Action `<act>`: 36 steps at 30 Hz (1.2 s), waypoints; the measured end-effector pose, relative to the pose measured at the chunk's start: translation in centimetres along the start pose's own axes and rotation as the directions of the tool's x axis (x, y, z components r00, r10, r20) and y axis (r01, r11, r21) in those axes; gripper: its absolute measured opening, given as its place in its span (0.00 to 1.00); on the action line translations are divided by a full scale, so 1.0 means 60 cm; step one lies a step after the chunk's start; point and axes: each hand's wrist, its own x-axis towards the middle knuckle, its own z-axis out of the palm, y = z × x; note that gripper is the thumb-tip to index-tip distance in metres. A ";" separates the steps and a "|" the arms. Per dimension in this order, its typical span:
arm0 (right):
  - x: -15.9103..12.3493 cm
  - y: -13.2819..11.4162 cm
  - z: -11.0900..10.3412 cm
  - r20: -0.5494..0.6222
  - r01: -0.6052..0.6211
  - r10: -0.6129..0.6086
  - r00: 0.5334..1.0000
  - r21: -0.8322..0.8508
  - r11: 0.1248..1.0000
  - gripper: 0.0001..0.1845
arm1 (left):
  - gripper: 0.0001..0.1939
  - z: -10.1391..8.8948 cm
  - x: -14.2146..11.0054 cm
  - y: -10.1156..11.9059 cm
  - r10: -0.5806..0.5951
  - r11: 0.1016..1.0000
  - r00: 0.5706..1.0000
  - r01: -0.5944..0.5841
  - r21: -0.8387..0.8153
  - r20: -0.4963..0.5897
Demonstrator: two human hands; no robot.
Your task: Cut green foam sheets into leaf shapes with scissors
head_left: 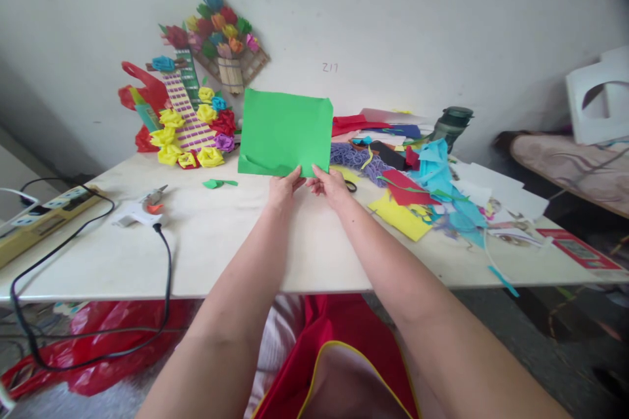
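A sheet of green paper [287, 131] is held upright above the table, its lower left edge slightly curled. My left hand [285, 188] pinches the bottom edge near the middle, thumb in front. Close beside it, my right hand [328, 184] grips the same edge toward the lower right corner. The fingers behind the sheet are partly hidden. Just right of my right hand, a black scissors handle [350, 186] shows. Small green paper leaves [219, 183] lie on the table to the left of my hands.
A white glue gun [140, 213] with a black cord lies left, near a power strip [46, 222]. Paper flower decorations [209, 111] stand at the back left. Purple yarn [361, 160], paper scraps [405, 216] and a dark green bottle [452, 124] occupy the right side.
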 end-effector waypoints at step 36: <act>0.001 -0.058 -0.053 -0.099 -0.113 -0.072 0.992 -0.970 -0.216 0.20 | 0.11 -0.005 0.003 0.023 -0.032 0.999 0.985 0.029 -0.018 -0.168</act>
